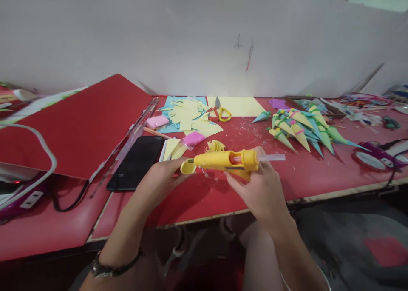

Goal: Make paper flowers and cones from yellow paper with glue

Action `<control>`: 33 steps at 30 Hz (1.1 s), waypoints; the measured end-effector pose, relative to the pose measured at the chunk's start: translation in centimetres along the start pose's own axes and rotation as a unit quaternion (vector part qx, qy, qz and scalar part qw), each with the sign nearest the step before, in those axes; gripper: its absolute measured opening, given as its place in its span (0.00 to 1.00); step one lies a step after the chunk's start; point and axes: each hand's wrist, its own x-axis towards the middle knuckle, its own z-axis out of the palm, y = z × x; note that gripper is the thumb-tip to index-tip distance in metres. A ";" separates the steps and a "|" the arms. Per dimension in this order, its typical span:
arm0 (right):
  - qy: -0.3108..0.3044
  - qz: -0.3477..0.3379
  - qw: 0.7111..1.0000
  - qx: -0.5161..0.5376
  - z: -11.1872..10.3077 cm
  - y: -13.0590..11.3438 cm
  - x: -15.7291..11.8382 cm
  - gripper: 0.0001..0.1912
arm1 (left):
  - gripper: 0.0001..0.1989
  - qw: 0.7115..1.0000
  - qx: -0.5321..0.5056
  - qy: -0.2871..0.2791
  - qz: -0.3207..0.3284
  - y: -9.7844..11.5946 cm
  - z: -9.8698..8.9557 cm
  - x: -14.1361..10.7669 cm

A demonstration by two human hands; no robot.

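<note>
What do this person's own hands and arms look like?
The left hand and right hand are bare, without gloves, and no sleeves show on the left forearm or right forearm. A dark, beaded-looking bracelet circles the left forearm. A thin, pale, curved band shows at the right forearm; its material is unclear.

Left hand (162,177), right hand (263,189); both curled

Phone (136,162) lies on the table (318,174), left of the glue gun (215,160). Paper strips (187,114) lie behind the gun, scissors (219,109) to their right. Cone pile (298,130) sits further right, before the tray (338,111); wall (191,40) stands behind the table.
</note>
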 end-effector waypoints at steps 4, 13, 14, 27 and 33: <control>0.009 -0.009 1.000 0.025 0.1 0.0 -0.1 0.14 | 0.11 1.000 -0.009 -0.012 0.007 0.2 0.0 0.0; -0.024 -0.022 0.999 0.016 0.1 0.0 0.2 0.11 | 0.11 1.000 -0.007 -0.008 0.014 0.2 0.0 -0.1; -0.025 -0.019 0.999 0.013 0.0 -0.1 0.2 0.11 | 0.11 1.000 0.000 -0.003 0.016 0.1 0.0 -0.1; -0.015 0.001 0.999 -0.031 -0.2 0.1 0.1 0.13 | 0.11 0.987 0.145 0.053 0.045 0.3 -0.6 -0.6; -0.005 0.018 0.999 -0.032 0.1 0.4 0.0 0.13 | 0.12 0.985 0.151 0.080 0.034 -0.4 -0.1 -0.5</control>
